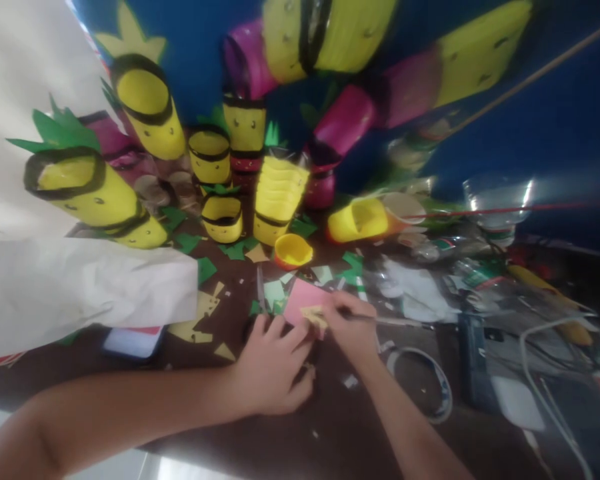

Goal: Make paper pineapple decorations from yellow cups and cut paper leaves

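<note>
At the middle of the worktop (260, 437), gripping a thin stick (400, 321) in the right hand (351, 327), with fingers clamped around it, beside a yellow paper piece (313, 313) on a pink sheet (300, 295). Touching the piece with the left hand (273, 367), fingers spread. Showing a phone (133, 343) at left, yellow cups (223, 233) on the far side, a white ring (447, 393) at right.

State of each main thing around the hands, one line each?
Left hand: at yellow cutout, grip unclear
Right hand: gripping slender tool
Yellow cutout: overlapping pink paper
Pink paper: partly covered
Scissors: partly hidden, open or shut unclear
Small yellow cup: upright, open-topped
Phone: lying flat
Ring-shaped roll: lying flat
</note>
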The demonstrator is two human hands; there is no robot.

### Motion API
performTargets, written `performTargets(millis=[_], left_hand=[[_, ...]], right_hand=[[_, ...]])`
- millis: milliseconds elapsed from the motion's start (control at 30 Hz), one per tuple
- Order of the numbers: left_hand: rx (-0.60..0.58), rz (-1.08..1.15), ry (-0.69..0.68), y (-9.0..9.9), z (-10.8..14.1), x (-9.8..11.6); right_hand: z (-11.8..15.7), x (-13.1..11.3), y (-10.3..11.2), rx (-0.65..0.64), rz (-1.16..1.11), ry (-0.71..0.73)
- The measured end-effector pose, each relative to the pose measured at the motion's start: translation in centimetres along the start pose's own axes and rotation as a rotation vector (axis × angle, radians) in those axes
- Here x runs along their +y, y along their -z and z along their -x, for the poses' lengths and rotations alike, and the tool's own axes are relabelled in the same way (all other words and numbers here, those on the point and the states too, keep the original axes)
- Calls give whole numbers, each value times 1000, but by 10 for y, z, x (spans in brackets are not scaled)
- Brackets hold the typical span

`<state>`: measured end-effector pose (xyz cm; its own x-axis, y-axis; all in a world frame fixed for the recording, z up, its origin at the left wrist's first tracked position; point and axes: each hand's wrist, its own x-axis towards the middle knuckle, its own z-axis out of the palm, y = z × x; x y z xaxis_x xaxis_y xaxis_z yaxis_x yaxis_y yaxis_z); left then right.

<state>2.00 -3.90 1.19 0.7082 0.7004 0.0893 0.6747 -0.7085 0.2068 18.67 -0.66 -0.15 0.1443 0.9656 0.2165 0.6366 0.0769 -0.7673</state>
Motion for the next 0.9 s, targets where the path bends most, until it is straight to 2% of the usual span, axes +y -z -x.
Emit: performTargets(millis=[100, 300, 900], left_hand=[[7, 2, 6, -1, 1, 0], [19, -4, -1, -1, 2, 1], [13, -4, 5, 0, 1, 1]], right_hand=[[1, 1, 0, 33, -11, 6], [1, -5, -2, -41, 1, -33], [-2, -9, -3, -75, 14, -19]])
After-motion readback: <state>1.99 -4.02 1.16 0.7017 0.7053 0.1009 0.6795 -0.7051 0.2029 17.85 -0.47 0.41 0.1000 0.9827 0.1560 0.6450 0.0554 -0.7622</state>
